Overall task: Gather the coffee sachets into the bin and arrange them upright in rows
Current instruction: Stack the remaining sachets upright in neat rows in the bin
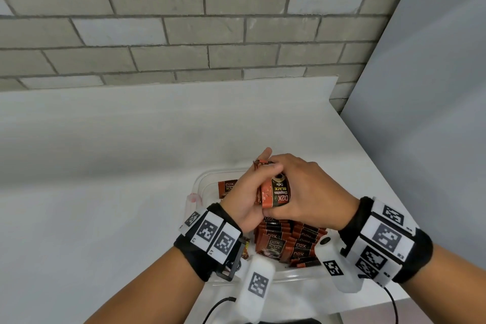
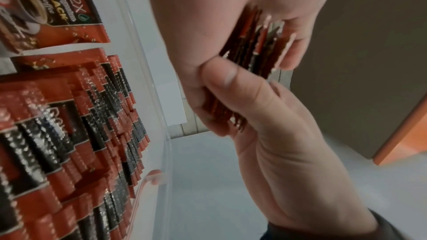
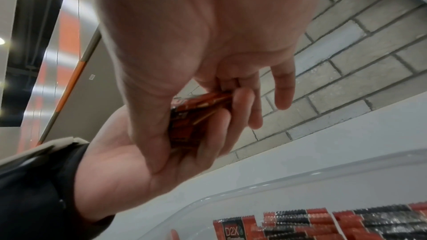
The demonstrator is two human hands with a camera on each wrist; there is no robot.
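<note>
Nearly there: one last handful above the bin

Both hands meet over the clear plastic bin point(image 1: 201, 179), squaring up a small stack of coffee sachets point(image 1: 274, 193). The left hand point(image 1: 243, 201) cups the stack from the side with fingers curled round it, and the right hand point(image 1: 305, 192) closes over the top, thumb and fingers pinching the same bundle, so neither grip is free.

By my reading the job is well advanced: the near part of the bin already holds tight upright rows of sachets point(image 1: 289, 241), while one loose sachet point(image 1: 227, 189) lies flat at the far end. What remains is seating the held stack and standing that stray one up.

The bin sits on a pale grey worktop point(image 1: 105, 166), against a grey brick wall point(image 1: 184, 21).
</note>
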